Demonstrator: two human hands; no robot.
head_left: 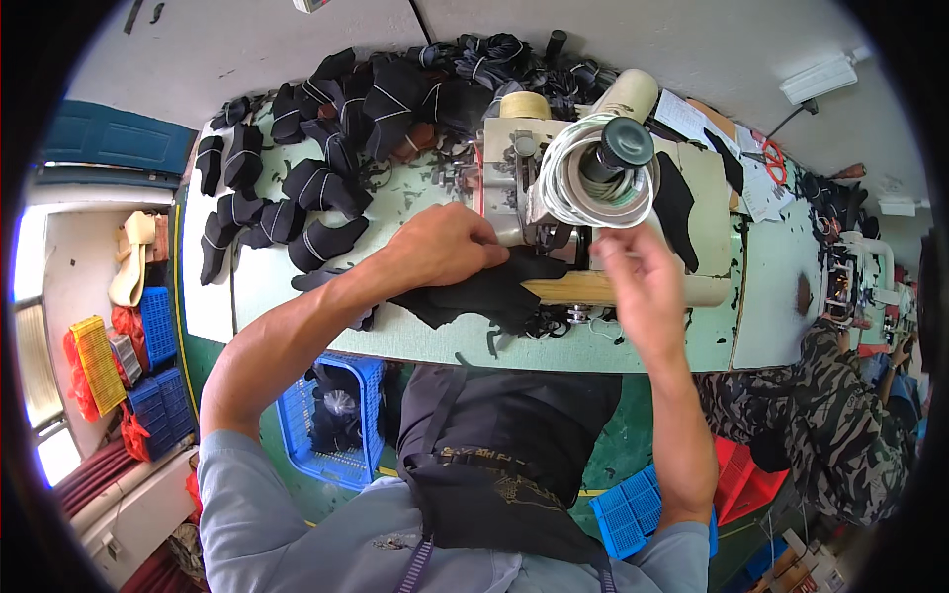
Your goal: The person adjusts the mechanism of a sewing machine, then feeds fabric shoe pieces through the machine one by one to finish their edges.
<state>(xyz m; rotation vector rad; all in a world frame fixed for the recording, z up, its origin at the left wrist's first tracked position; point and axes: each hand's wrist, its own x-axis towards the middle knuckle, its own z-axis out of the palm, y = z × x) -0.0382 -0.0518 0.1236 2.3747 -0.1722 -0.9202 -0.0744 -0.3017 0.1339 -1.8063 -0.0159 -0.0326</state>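
At the worktable, my left hand (450, 242) is closed, its fingers curled onto a dark cut piece of sheet material (474, 296) beside the machine. This black material spreads below the hand and reaches right, toward the working part of the cream bench machine (707, 290). My right hand (643, 287) is raised at the machine's right part, in front of a ring of white cord (573, 173); its fingers are smeared by motion. A yellowish wooden strip (573, 289) lies between the two hands. The machine hides where the black piece ends.
Tied bundles of black pieces (321, 188) cover the table's left and back. A black knob (627, 143) stands above the cord. Red-handled scissors (774, 161) lie on papers at right. Below the table stands a blue basket (331, 420). Another person's camouflage sleeve (840, 425) is at right.
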